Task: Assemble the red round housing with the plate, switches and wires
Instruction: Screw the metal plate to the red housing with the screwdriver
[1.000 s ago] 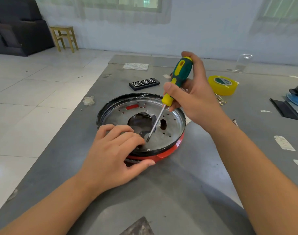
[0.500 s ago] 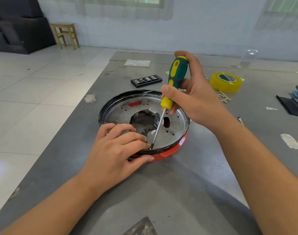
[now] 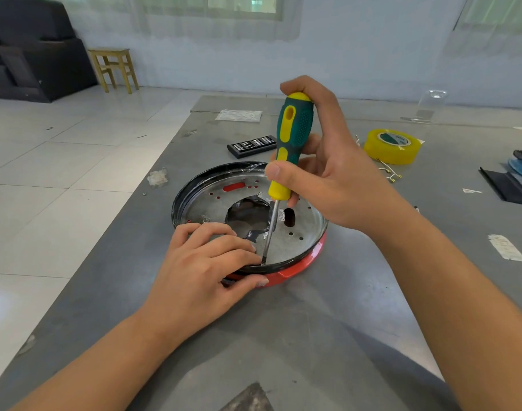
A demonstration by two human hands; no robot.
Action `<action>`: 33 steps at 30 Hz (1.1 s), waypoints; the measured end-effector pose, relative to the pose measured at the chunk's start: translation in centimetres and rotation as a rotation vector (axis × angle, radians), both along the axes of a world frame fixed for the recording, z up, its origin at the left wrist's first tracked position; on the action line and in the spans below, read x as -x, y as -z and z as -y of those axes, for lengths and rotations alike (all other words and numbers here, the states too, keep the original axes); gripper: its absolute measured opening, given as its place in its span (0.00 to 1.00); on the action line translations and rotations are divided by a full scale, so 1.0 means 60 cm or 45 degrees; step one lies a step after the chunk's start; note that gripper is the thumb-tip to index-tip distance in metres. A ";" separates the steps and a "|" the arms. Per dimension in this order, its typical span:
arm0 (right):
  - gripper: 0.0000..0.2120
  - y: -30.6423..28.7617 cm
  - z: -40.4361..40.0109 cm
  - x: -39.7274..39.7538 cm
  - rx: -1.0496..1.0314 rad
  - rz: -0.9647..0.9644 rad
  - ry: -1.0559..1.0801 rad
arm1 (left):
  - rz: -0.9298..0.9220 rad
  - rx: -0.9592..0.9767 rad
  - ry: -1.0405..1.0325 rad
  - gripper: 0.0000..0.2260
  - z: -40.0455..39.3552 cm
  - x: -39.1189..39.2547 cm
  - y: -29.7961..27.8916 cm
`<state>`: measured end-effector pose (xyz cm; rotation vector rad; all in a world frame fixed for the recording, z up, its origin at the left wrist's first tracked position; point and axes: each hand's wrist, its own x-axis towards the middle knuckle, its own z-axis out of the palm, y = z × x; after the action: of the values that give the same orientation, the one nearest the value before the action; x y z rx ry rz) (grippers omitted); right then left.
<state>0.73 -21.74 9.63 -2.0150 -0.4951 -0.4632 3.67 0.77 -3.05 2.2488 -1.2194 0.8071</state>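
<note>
green screwdriver in right hand; tip on plate

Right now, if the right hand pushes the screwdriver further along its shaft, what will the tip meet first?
The right hand aims the screwdriver down at the plate. Its tip is already at the plate's near edge, beside the left hand's fingers, so probably the plate; a screw is not visible there.

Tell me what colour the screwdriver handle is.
The screwdriver handle is dark green with yellow parts, seen best in the head view, gripped by the right hand.
</note>
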 end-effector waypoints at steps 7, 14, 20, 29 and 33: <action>0.31 -0.011 -0.004 0.012 0.088 0.014 0.009 | -0.038 0.029 -0.003 0.17 0.000 -0.002 0.002; 0.31 -0.022 -0.026 0.024 0.282 0.139 0.103 | -0.094 0.004 -0.008 0.16 -0.003 -0.002 -0.004; 0.27 -0.031 -0.040 0.028 0.503 0.297 0.314 | -0.126 0.016 0.006 0.16 -0.003 0.003 -0.003; 0.29 -0.032 -0.041 0.026 0.305 0.091 0.103 | -0.132 -0.010 0.018 0.16 -0.002 0.000 -0.002; 0.23 -0.049 -0.025 0.034 0.245 -0.013 0.033 | -0.121 -0.005 0.013 0.17 -0.003 -0.001 -0.006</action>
<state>-1.30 -20.24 12.60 -2.2096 -0.5247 -0.4342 3.72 0.96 -2.72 2.2552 -1.1886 0.6859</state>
